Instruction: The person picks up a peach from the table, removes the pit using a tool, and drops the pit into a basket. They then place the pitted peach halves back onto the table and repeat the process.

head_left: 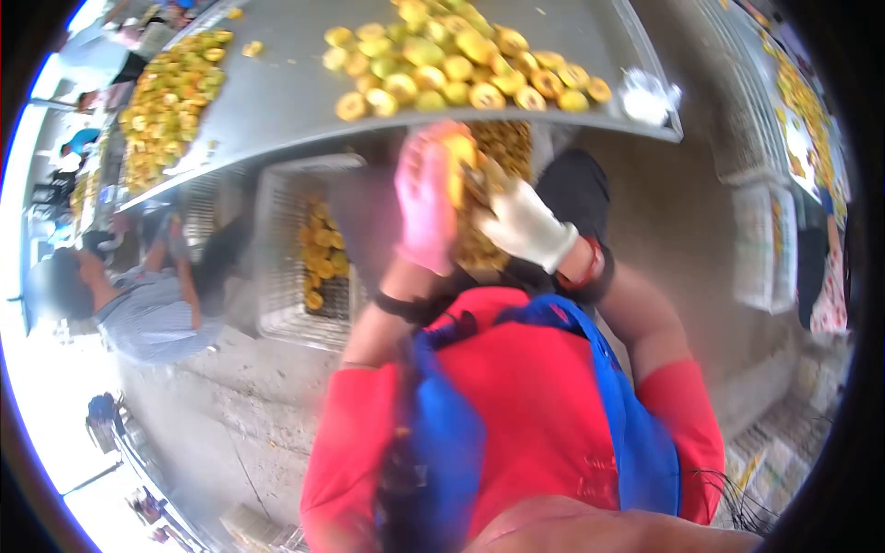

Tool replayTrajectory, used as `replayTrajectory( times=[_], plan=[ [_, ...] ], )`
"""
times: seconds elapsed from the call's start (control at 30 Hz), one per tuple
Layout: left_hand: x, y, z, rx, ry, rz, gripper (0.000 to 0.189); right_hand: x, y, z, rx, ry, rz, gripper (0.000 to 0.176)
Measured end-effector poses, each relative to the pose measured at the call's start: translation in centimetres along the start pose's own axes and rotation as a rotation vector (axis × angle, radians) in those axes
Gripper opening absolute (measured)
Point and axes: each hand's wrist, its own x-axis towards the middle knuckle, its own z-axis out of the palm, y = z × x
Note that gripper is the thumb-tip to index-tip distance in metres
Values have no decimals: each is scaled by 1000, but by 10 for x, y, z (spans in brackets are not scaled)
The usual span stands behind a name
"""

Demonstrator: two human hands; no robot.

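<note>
My left hand (429,198), in a pink glove, is closed around a yellow fruit half (458,166) just below the table's near edge. My right hand (527,224), in a white glove, is curled close against the fruit from the other side. Something brownish shows at its fingertips, too blurred to tell whether it is a tool or scooped-out pulp. Under both hands lies a mass of brown scraps (505,147), partly hidden by them. A heap of yellow-green fruit halves (424,69), several with hollow centres, rests on the metal table (286,88) in front.
A clear plastic bag (647,97) sits at the table's right corner. Left of my legs stands a white crate (272,249) with fruit halves (323,244) inside. Another fruit heap (175,111) lies farther left, near a seated person (152,309). More crates (765,244) stand at right.
</note>
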Motion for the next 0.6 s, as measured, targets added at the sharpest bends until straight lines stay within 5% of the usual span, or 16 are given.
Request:
replayTrajectory(
  times=[0.2,0.33,0.47,0.53,0.6],
  plan=[
    [0,-4,-5,-153,13,-73,32,6,-6,-6,-49,-40,-224,47],
    [5,-6,-9,-223,6,-168,36,10,-11,-5,20,-72,-52,48],
    [3,-12,-7,-141,51,-57,36,12,0,8,256,43,-135,33],
    [2,-1,-6,-164,32,-116,35,12,-6,5,86,10,-181,31],
    [6,1,-14,331,7,145,34,11,0,5,-10,-60,-192,34]
  ],
)
